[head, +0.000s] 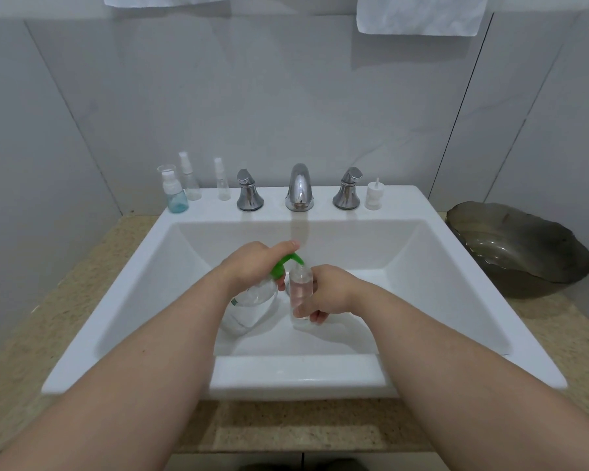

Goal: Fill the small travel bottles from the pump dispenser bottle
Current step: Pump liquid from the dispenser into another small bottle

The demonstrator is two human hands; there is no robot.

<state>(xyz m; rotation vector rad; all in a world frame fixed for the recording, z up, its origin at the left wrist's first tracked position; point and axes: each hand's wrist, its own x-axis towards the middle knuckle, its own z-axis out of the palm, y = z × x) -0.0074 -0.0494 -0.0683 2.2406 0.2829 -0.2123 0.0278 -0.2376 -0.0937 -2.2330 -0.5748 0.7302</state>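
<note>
Green pump head [284,265]: its spout tip meets the open mouth of the small travel bottle [300,290], in the gap between the two hands
Left hand [252,263]: curled over the pump head and neck of the pump dispenser bottle [249,307], whose clear body hangs below the palm, over the basin of the sink [300,372]
Right hand [330,294]: fingers wrapped round the travel bottle, holding it upright just beside the left hand's fingertips
Step in hand: pumping liquid into this one bottle, by the look of it; the fill level cannot be read through the clear wall
Next move: probably calls for steady presses with the spout kept over the narrow mouth, then a cap; a loose white spray top [373,195] stands on the ledge well beyond the right hand
Waiting: a blue-tinted bottle [176,195] and two clear spray bottles [189,181] [221,181] line the ledge well beyond the left hand, capped, the clear pair apparently unfilled
Risk: a slipped spout would send liquid down the outside and into the basin
</note>
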